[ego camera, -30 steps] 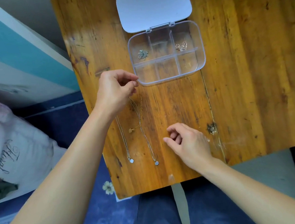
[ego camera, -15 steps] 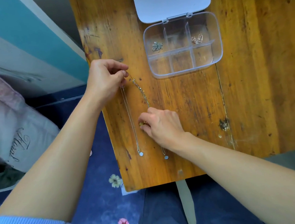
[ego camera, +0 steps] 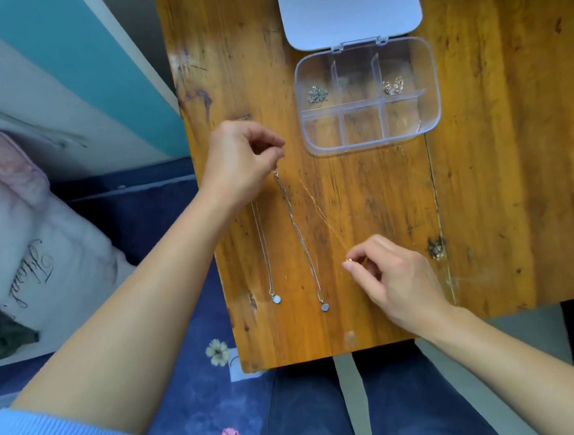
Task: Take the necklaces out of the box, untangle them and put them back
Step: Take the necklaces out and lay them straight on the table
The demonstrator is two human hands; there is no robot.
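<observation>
Three chains are lying out on the wooden bench [ego camera: 500, 200], and we are working them apart below the clear box [ego camera: 367, 96], which is sitting open with its lid [ego camera: 349, 6] folded back. Two small bundles are still resting in its far compartments, a silver bundle [ego camera: 318, 94] at the left and a rose-coloured bundle [ego camera: 392, 86] at the right; the near compartments are looking empty.

Our left hand [ego camera: 240, 162] is pinching the upper ends of the chains together near the box. Our right hand [ego camera: 396, 277] is gripping the small pendant end of the gold necklace [ego camera: 319, 211] between thumb and fingertip, drawing it out slantwise, clear of the rest. The two silver necklaces are lying straight and apart, the left silver necklace [ego camera: 263, 250] nearest the bench edge and the middle silver necklace [ego camera: 301, 236] beside it, each ending in a pale pendant.

We are judging these chains light, limp and quick to knot or snap, so we are taking them by clasp or pendant and pulling gently, never mid-length.
</observation>
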